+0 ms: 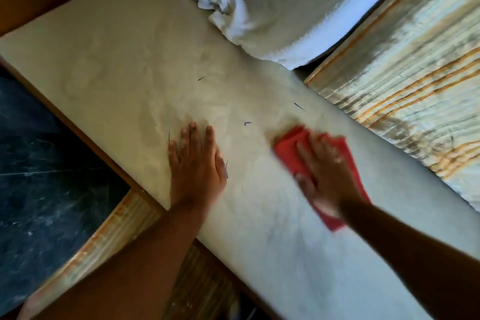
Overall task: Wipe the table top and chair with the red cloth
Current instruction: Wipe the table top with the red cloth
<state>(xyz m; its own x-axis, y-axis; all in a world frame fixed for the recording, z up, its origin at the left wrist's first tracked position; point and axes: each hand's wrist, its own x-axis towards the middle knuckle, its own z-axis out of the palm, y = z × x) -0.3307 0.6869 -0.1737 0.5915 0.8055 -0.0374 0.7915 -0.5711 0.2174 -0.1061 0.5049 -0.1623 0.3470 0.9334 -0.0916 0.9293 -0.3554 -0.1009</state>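
Observation:
A pale, dusty table top (124, 65) runs diagonally across the view, with smear marks and a few short blue pen strokes on it. The red cloth (288, 150) lies flat on the table right of centre. My right hand (327, 171) presses down on the cloth with its fingers spread; both are blurred. My left hand (196, 163) rests flat on the bare table to the left of the cloth, fingers apart, holding nothing. No chair is recognisable in this view.
A bundled white towel (272, 2) sits on the far end of the table. A striped woven mat (415, 91) lies to the right and another striped piece (109, 236) at the near left. Dark floor (44, 163) shows at left.

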